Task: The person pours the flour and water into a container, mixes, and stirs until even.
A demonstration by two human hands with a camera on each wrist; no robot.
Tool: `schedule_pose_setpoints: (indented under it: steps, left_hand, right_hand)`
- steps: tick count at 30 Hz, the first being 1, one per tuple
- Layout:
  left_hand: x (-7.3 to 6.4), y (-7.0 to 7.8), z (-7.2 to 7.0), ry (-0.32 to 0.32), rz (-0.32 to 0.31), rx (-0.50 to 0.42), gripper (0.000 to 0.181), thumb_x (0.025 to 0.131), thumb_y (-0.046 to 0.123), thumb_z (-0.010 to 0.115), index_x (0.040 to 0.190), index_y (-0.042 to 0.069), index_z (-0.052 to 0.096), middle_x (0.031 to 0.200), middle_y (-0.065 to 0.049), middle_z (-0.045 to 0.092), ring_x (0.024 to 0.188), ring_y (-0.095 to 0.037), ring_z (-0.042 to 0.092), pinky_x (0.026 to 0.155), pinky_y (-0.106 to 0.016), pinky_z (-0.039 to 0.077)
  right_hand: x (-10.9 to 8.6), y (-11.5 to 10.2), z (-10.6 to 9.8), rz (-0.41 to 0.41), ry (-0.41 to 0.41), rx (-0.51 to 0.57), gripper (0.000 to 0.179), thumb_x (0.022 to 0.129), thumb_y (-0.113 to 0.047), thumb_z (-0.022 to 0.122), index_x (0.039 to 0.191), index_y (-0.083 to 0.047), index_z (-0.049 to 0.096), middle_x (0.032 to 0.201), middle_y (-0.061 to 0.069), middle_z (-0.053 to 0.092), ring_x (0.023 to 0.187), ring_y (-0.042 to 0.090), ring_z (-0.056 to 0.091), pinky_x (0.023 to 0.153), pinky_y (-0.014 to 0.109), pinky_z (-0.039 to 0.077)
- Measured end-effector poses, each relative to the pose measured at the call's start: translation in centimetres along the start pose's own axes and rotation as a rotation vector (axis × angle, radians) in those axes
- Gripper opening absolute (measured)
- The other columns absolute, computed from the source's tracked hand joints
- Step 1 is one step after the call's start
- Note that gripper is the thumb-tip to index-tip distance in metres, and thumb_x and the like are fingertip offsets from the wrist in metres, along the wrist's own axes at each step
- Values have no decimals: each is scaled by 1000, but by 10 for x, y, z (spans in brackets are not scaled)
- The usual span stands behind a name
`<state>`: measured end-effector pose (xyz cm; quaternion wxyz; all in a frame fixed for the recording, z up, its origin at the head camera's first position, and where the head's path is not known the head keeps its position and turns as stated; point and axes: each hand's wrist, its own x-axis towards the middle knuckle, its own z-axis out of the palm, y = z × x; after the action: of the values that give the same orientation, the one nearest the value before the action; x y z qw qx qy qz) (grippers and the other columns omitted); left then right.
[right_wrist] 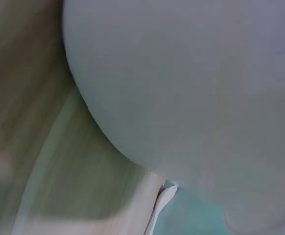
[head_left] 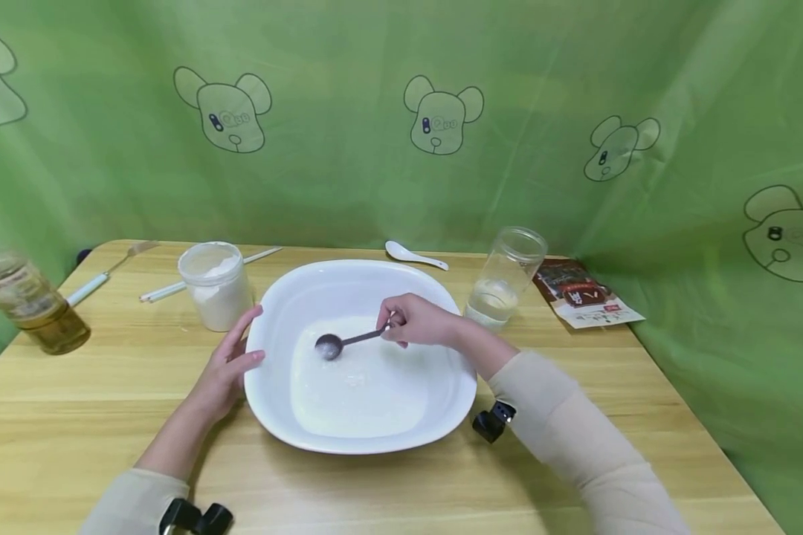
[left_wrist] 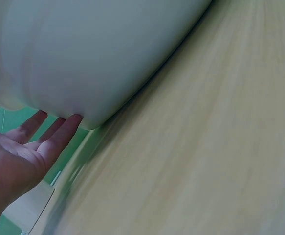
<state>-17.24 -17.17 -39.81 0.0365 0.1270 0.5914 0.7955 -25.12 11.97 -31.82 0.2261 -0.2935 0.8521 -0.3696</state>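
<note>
A large white basin (head_left: 361,443) stands on the wooden table, with a shallow whitish layer over its bottom. My left hand (head_left: 224,368) rests against the basin's left side, its fingertips touching the rim. In the left wrist view, the extended fingers (left_wrist: 59,139) meet the outer wall and the palm stays apart from it. Over the basin, my right hand (head_left: 415,319) pinches the handle of a dark spoon (head_left: 329,346). Some whitish stuff shows in the spoon's round bowl. Only the basin's outside, not the right hand, appears in the right wrist view.
Left of the basin are a jar of white powder (head_left: 217,293), white sticks (head_left: 163,291), a light-handled brush (head_left: 88,288) and an oil bottle (head_left: 33,305). Behind lies a white spoon (head_left: 415,256). A glass jar with clear liquid (head_left: 498,293) and a dark-red packet (head_left: 582,293) stand right.
</note>
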Motion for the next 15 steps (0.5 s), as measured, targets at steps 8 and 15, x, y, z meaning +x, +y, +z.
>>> schedule_pose_setpoints:
  steps: [8,15]
  left_hand:
    - [1,-1,-2,3,-3,8,61,83,2,44,137,17,21,122,-15,33,94,-17,53,69,-37,50]
    - [0,-1,-2,-2,-2,4,61,83,2,44,137,17,21,122,-15,32,94,-18,53,69,-38,50]
  right_hand:
    - [-34,1,-13,49,-32,-45,7,74,3,57,78,-3,57,50,3,46,45,14,42,44,20,33]
    - [-46,3,-30,143,141,-170,6,74,4,55,79,0,55,52,4,47,44,12,43,39,21,34]
